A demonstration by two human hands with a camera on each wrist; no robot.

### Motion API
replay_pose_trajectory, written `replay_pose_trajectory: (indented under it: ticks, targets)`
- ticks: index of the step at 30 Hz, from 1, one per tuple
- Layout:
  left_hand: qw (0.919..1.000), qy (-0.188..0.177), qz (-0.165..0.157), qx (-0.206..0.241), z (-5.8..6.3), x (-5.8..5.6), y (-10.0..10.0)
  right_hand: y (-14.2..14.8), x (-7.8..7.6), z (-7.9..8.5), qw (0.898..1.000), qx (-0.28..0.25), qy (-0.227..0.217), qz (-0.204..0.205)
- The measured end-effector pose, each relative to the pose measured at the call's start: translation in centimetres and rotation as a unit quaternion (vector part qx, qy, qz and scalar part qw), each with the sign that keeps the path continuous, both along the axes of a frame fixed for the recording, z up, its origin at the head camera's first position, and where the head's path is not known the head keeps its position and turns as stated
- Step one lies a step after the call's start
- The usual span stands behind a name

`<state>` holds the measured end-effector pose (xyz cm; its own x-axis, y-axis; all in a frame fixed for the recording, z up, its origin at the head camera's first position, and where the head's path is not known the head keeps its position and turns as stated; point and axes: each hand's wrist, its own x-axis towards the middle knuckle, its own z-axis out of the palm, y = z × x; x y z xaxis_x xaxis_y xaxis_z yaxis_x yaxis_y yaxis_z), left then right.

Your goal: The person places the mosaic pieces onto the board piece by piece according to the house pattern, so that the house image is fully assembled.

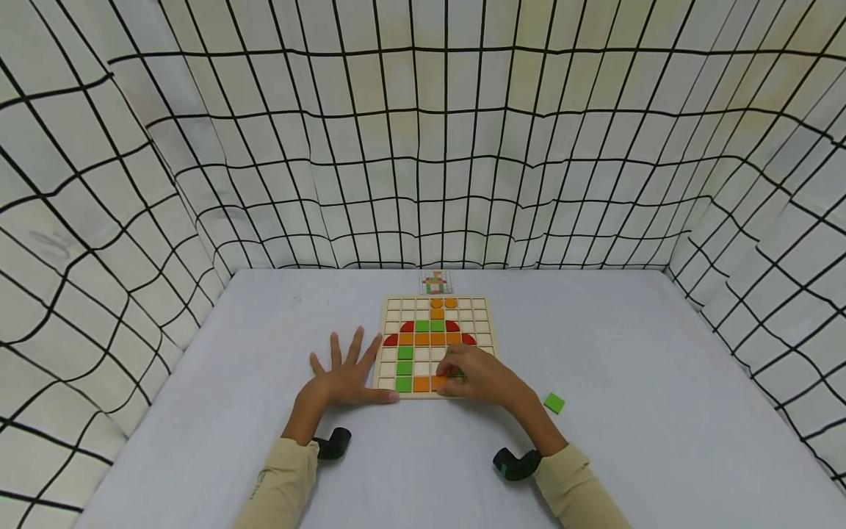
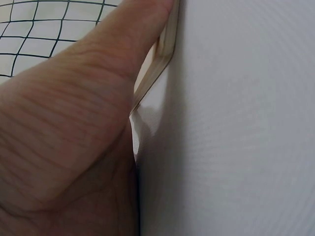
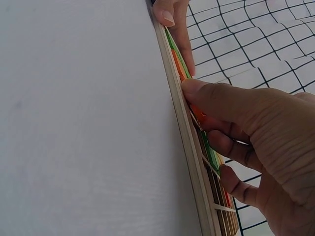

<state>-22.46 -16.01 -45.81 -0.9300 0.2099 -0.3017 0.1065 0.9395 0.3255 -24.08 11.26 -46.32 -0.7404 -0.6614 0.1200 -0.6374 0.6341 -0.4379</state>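
A wooden grid board [image 1: 480,317] lies on the table, with green, orange and red tiles set in its cells. My left hand [image 1: 345,380] spreads its fingers beside the board's left edge, and its thumb rests along the near left corner. Over the near row, my right hand [image 1: 482,375] pinches an orange square tile [image 1: 437,383] between thumb and fingers; the hand hides part of it. Left of this tile sit another orange square [image 1: 421,384] and a green square [image 1: 404,384]. In the right wrist view, the thumb [image 3: 197,88] is right at the board's near edge.
A loose green square tile [image 1: 554,402] lies on the white table [image 1: 628,367], right of my right forearm. Behind the board is a small pattern card [image 1: 436,282]. White walls with black netting [image 1: 446,158] enclose the table at the back and both sides.
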Motion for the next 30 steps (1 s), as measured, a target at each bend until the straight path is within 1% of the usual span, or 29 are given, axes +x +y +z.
replay_pose_trajectory:
  ticks: [10, 23, 30]
  targets:
    - [1.0000, -0.001, 0.001, 0.002, -0.29, -0.07, -0.07, 0.03, 0.01, 0.04, 1.000, 0.011, -0.003, -0.003]
    - [1.0000, -0.001, -0.001, 0.001, -0.08, -0.14, -0.09, -0.13, 0.07, 0.31, 0.999, 0.024, 0.024, 0.002]
    - [1.0000, -0.001, -0.002, 0.004, -0.47, -0.23, -0.20, -0.18, 0.24, 0.43, 0.999, 0.025, 0.023, 0.005]
